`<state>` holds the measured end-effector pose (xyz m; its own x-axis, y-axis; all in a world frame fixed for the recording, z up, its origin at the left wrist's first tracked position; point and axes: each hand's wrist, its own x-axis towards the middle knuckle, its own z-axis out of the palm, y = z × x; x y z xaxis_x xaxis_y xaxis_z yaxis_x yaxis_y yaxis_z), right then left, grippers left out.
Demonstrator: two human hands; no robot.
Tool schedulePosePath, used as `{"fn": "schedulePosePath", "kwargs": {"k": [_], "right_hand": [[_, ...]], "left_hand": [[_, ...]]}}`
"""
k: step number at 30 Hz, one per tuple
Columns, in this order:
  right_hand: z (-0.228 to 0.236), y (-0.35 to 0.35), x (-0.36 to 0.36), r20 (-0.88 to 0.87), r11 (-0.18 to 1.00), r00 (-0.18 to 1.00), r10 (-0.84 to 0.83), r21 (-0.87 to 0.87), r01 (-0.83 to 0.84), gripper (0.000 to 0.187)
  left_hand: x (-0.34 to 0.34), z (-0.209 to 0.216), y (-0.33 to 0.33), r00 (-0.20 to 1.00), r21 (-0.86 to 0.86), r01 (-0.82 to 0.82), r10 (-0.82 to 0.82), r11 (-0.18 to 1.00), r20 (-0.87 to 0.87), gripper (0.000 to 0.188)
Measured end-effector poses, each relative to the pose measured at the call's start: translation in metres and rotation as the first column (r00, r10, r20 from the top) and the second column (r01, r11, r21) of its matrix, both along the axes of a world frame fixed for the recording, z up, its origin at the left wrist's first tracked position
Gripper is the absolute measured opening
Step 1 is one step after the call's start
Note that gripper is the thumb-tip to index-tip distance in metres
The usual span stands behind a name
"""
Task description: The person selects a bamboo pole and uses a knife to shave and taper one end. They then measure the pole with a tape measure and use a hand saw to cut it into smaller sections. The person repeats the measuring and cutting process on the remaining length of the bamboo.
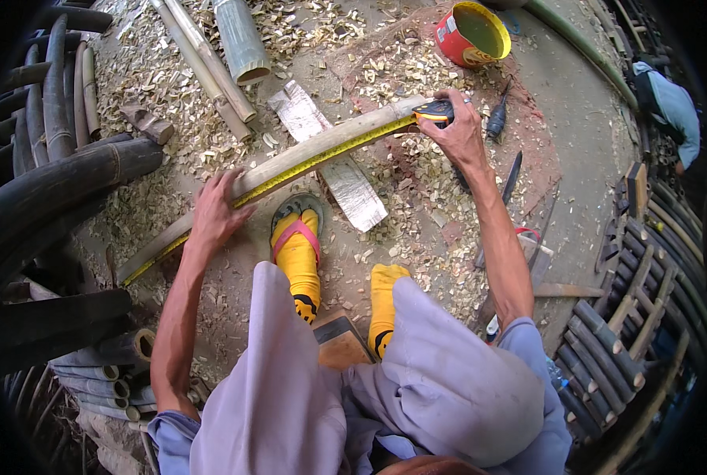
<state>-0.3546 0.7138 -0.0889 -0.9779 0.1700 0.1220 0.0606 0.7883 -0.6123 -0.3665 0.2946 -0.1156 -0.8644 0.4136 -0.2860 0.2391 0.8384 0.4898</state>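
Observation:
A pale bamboo pole [322,154] lies slantwise across the view in front of my feet, its left end lower. Along its near side runs the yellow blade [322,161] of a tape measure. My right hand [458,131] grips the black-and-orange tape measure case [434,112] at the pole's right end, thumb on the near side. Toward the pole's left part, my left hand [215,214] curls over it, fingers on the far side and thumb along the near side. Part of the pole and blade is hidden under that hand.
Wood chips cover the ground. Beyond the pole stand a red-and-yellow bucket [474,36] and a bamboo section [241,43]. A whitish flat strip [345,178] passes beneath it. Dark blades [513,178] lie right. Bamboo stacks [603,348] flank me; a person [674,107] bends at far right.

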Motion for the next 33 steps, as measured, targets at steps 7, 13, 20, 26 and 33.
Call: {"fn": "schedulePosePath", "kwargs": {"k": [7,13,20,26,33], "right_hand": [[0.007,-0.002,-0.001,-0.051,0.999,0.999,-0.002,0.040,0.004,0.040],[-0.001,-0.006,-0.001,-0.120,1.000,0.993,-0.002,0.013,0.004,0.049],[-0.074,0.050,0.070,0.026,0.890,0.925,-0.378,0.286,0.356,0.050],[-0.101,0.059,0.089,0.195,0.929,0.935,-0.296,0.289,0.234,0.054],[-0.054,0.002,0.129,0.152,0.856,0.915,-0.374,-0.322,0.404,0.040]], "left_hand": [[-0.078,0.023,0.160,0.914,0.365,0.388,-0.405,0.846,-0.033,0.070],[-0.109,-0.007,0.242,0.773,0.275,0.504,-0.570,0.819,0.280,0.076],[-0.111,-0.013,0.243,0.801,0.315,0.449,-0.533,0.836,0.272,0.080],[-0.109,-0.006,0.246,0.801,0.292,0.448,-0.524,0.845,0.289,0.080],[-0.110,-0.019,0.242,0.815,0.323,0.434,-0.519,0.841,0.257,0.079]]}}
